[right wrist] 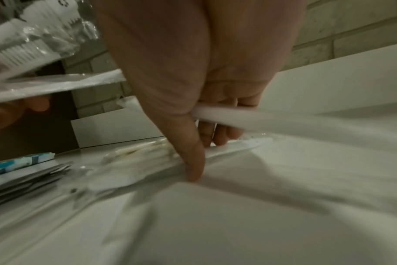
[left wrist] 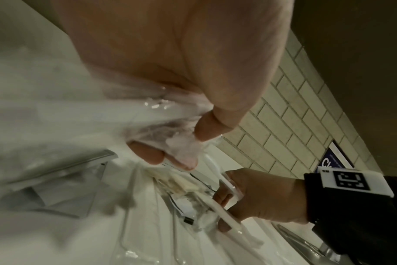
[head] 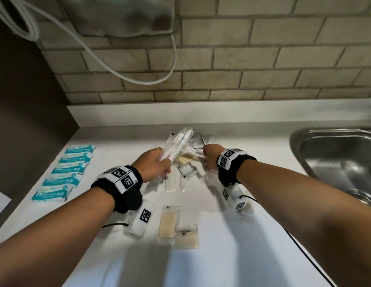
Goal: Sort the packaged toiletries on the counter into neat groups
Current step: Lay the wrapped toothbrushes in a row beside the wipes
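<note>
My left hand (head: 153, 164) grips a bundle of clear-wrapped toothbrush packets (head: 178, 145) above the counter; the left wrist view shows its fingers (left wrist: 206, 125) pinching the crinkled wrappers (left wrist: 181, 145). My right hand (head: 209, 158) reaches into the mixed pile of clear packets (head: 188, 162) and holds a wrapped white toothbrush (right wrist: 227, 114) against its fingers, thumb tip (right wrist: 194, 172) pressing a packet on the counter. A row of several teal wipe packs (head: 66, 172) lies at the left. Two beige soap packets (head: 168, 224) lie near the front.
A steel sink (head: 336, 158) is set into the white counter (head: 221, 255) at the right. A brick-tiled wall (head: 242, 69) with a hanging white cord (head: 139, 77) stands behind. A dark panel (head: 25, 110) borders the left side.
</note>
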Available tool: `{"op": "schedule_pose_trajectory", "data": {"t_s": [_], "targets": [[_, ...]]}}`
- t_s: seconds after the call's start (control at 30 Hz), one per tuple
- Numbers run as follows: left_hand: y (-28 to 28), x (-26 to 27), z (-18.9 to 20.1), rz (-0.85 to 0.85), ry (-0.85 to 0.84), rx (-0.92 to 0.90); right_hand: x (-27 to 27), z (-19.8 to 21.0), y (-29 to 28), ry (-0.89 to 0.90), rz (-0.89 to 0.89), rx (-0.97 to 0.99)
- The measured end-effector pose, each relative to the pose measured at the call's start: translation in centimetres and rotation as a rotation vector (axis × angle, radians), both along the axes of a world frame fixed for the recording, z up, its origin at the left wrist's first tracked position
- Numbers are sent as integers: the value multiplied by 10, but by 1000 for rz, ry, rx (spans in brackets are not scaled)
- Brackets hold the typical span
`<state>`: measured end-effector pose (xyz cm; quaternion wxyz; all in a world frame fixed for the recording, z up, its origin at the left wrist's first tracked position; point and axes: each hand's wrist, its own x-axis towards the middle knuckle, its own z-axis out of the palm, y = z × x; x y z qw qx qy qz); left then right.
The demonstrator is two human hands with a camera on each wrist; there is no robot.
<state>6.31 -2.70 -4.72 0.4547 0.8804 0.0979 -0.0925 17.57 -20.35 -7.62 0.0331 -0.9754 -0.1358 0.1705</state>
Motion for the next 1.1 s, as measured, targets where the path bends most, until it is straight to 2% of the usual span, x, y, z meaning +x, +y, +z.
{"op": "schedule_pose_trajectory", "data": {"t_s": [0.23,0.37,0.43,0.57,0.8,0.93,1.1], "targets": [[-4,-17,1,27,8,79,9,11,-11,63,125,-114],[0,-28,3,80,-25,82,15,27,-23,39,95,-153],[5,-33,3,102,-35,98,34,19,-28,28,75,-109],[19,-40,7,173,-70,140,-8,49,-16,21,119,-64],[56,-50,15,450,-84,12,-55,58,31,-41,197,173],[87,-59,11,453,-61,-43,-70,56,82,-21,135,429],[124,-63,1,427,11,-334,-75,37,159,82,79,652]]}}
